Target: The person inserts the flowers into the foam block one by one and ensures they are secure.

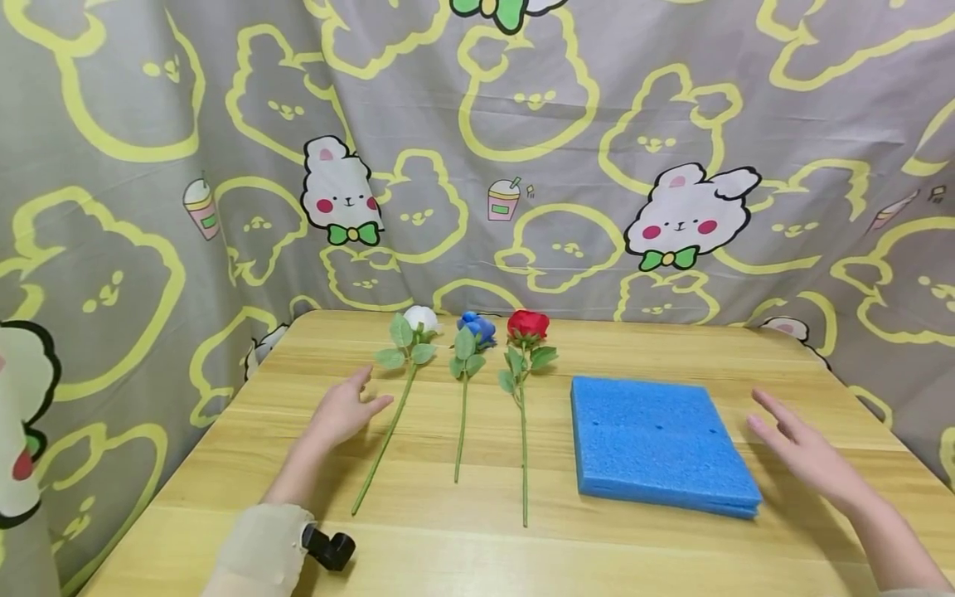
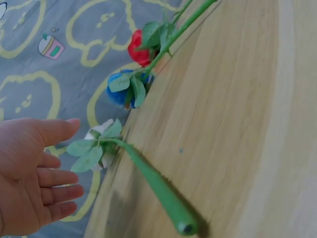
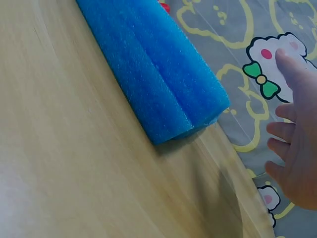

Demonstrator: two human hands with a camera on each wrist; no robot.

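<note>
Three artificial roses lie side by side on the wooden table: a white rose (image 1: 422, 320), a blue rose (image 1: 477, 329) and a red rose (image 1: 528, 326), each on a green leafy stem. My left hand (image 1: 346, 412) hovers just left of the white rose's stem, fingers extended and holding nothing. To the right of the flowers lies a blue foam block (image 1: 660, 439) with small holes along its top. Beyond its right side my right hand (image 1: 809, 456) is held with straight fingers, apart from the foam. The left wrist view shows the white rose (image 2: 106, 144) beyond the fingertips.
The table (image 1: 448, 551) is light wood. A grey curtain (image 1: 418, 108) printed with yellow outlines and white rabbits hangs behind and around it. A black device (image 1: 328, 547) is strapped to the left wrist.
</note>
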